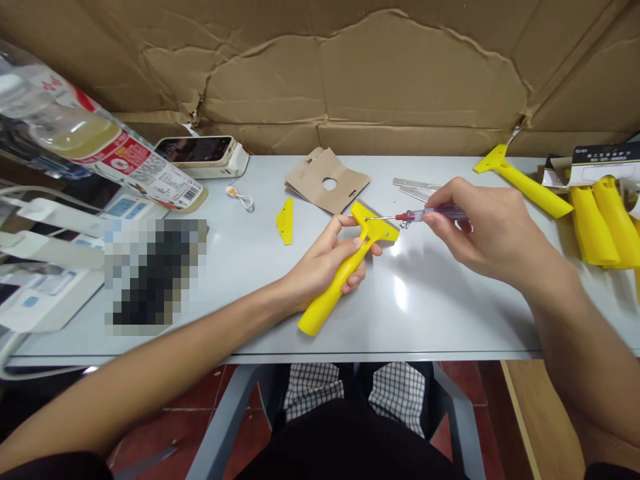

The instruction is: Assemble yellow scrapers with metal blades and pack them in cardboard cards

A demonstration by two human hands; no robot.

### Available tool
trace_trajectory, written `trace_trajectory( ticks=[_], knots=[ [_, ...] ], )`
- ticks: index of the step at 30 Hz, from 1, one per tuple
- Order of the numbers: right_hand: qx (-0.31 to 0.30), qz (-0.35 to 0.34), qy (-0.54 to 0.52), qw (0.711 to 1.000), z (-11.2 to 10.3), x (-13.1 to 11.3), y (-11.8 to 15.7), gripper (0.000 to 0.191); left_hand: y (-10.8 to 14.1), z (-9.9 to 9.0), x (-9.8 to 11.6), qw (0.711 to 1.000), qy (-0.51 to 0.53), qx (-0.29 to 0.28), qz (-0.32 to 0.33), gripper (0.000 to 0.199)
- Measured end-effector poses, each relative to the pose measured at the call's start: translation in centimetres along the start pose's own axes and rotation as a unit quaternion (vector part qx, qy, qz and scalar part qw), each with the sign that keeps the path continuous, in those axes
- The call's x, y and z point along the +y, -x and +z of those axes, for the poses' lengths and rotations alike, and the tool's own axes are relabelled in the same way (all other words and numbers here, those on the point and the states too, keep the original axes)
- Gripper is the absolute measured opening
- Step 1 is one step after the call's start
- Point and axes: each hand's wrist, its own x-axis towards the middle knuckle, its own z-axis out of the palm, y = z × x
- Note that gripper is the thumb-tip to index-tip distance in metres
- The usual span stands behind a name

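Observation:
A yellow scraper is gripped in my left hand, its handle slanting down toward the table's front edge and its wide head up. My right hand is closed around a screwdriver with a clear handle and a red collar. The thin shaft points left, and its tip meets the scraper head at the left screw. A second screw shows on the right of the head. Small metal screws appear just below the screwdriver's collar. Left of the scraper lies a loose yellow plate.
Behind the hands lie a brown card and metal blades. Another yellow scraper and several yellow handles are at right. A bottle, a phone, a power strip and a white cord occupy the left.

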Motion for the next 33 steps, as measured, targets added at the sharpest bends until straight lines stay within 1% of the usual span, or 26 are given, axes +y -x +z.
trace_trajectory(
  ticks=[3,7,9,11,15,17,19,21,24,25,27,30,32,33],
  knots=[
    [-0.019,0.005,0.0,1.0,-0.1,-0.2,0.0,0.012,0.1,0.1,0.1,1.0,-0.005,0.002,0.003,0.031],
    [-0.057,0.021,-0.006,0.998,-0.5,-0.6,0.1,0.024,0.1,0.0,0.0,1.0,-0.004,0.003,0.004,0.03],
    [-0.047,0.007,-0.012,0.999,-0.4,-0.5,0.1,0.023,0.0,-0.1,0.0,1.0,-0.002,0.0,0.002,0.03],
    [-0.023,-0.008,-0.018,1.0,-0.3,-0.1,0.1,0.019,-0.1,-0.1,-0.1,1.0,0.003,0.002,0.003,0.031],
    [0.008,-0.011,0.006,1.0,-0.2,0.5,0.1,0.012,-0.1,-0.1,-0.1,1.0,0.006,0.002,0.005,0.031],
    [0.01,-0.011,0.026,1.0,-0.3,0.5,0.1,0.012,0.0,-0.1,0.0,1.0,-0.001,0.0,0.005,0.03],
    [0.014,-0.013,0.039,0.999,-0.3,0.3,0.1,0.018,0.0,0.0,0.0,1.0,-0.007,-0.001,0.006,0.03],
    [-0.001,-0.008,0.042,0.999,-0.3,0.0,0.0,0.023,0.0,0.0,0.0,1.0,-0.009,0.002,0.005,0.029],
    [-0.038,0.02,0.026,0.999,-0.5,-0.5,0.0,0.018,0.0,0.0,0.0,1.0,-0.002,0.006,0.003,0.03],
    [-0.047,0.029,0.017,0.998,-0.6,-0.6,0.1,0.019,0.0,0.0,0.0,1.0,0.0,0.005,0.004,0.03],
    [-0.048,0.035,-0.004,0.998,-0.7,-0.8,0.2,0.024,0.0,0.0,0.0,1.0,-0.001,0.001,0.004,0.03],
    [-0.037,0.02,-0.018,0.999,-0.6,-0.7,0.2,0.018,0.0,0.0,0.0,1.0,-0.001,-0.001,0.006,0.031],
    [-0.014,-0.002,-0.012,1.0,-0.4,-0.5,0.2,0.014,0.0,-0.1,0.0,1.0,0.002,0.0,0.007,0.032],
    [0.0,-0.012,-0.004,1.0,-0.2,-0.4,0.2,0.015,0.0,-0.1,-0.1,1.0,0.003,0.001,0.007,0.033]
  ],
)
